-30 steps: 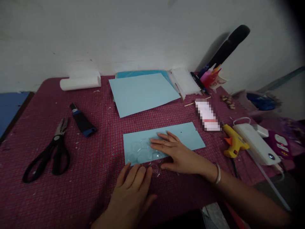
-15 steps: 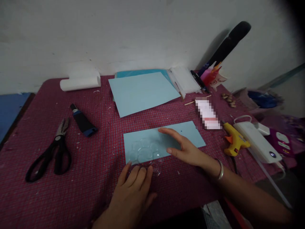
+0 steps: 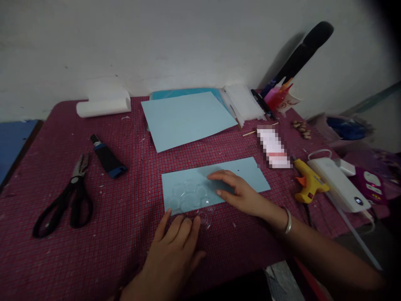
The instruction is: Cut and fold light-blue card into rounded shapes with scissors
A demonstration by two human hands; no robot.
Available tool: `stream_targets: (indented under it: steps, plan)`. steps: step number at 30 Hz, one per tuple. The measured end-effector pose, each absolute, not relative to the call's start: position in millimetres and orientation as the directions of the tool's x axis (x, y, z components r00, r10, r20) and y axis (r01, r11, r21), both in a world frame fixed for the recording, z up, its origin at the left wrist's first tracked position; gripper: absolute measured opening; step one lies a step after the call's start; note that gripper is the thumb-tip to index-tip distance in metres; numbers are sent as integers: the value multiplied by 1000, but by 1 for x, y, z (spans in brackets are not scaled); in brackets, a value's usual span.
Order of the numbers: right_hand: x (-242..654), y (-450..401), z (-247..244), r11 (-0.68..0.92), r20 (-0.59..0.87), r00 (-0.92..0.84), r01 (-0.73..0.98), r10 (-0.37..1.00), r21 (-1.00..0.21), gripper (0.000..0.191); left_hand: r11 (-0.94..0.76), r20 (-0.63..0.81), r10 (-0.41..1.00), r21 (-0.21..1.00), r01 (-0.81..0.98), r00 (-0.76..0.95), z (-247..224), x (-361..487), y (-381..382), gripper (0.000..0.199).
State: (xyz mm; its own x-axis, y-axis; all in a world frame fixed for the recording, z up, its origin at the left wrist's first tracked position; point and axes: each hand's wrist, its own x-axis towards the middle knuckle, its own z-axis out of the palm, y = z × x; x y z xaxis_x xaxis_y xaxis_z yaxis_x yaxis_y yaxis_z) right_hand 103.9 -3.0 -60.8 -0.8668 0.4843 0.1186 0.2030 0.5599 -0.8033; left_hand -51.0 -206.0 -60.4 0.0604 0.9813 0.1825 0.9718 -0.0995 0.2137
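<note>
A clear plastic flower-shaped palette (image 3: 189, 201) with round wells lies partly over a light blue strip of paper (image 3: 244, 175) and partly on the tablecloth. My left hand (image 3: 178, 242) rests at the palette's near edge, its fingers stretched out and touching it. Thumb and fingers curved apart, my right hand (image 3: 241, 193) hovers over or lightly touches the strip, just right of the palette. Nothing shows between its fingers, and whether they touch the paper I cannot tell. A small dark dot marks the strip near its upper right.
Black-handled scissors (image 3: 73, 196) and a box cutter-like tool (image 3: 108, 154) lie left. Behind are a larger blue sheet (image 3: 188, 119), a white roll (image 3: 104, 107) and white sticks (image 3: 244, 102). A yellow glue gun (image 3: 310, 182), white power bank (image 3: 338, 184) and blurred-out phone-like object (image 3: 274, 148) sit right.
My right hand's thumb has shifted slightly left and up, its fingers still apart. My left hand stays at the palette's near edge. The whole view has tilted a little.
</note>
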Motion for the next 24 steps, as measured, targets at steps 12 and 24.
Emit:
stream_targets:
  steps: [12, 24]
  plan:
    - [104, -4, -66, 768, 133, -949, 145, 287, -623, 43, -122, 125, 986, 66, 990, 114, -61, -39, -219, 66]
    - [105, -4, -69, 770, 142, -949, 134, 281, -624, 41, -152, 105, 984, 40, 988, 147, -62, -38, -221, 69]
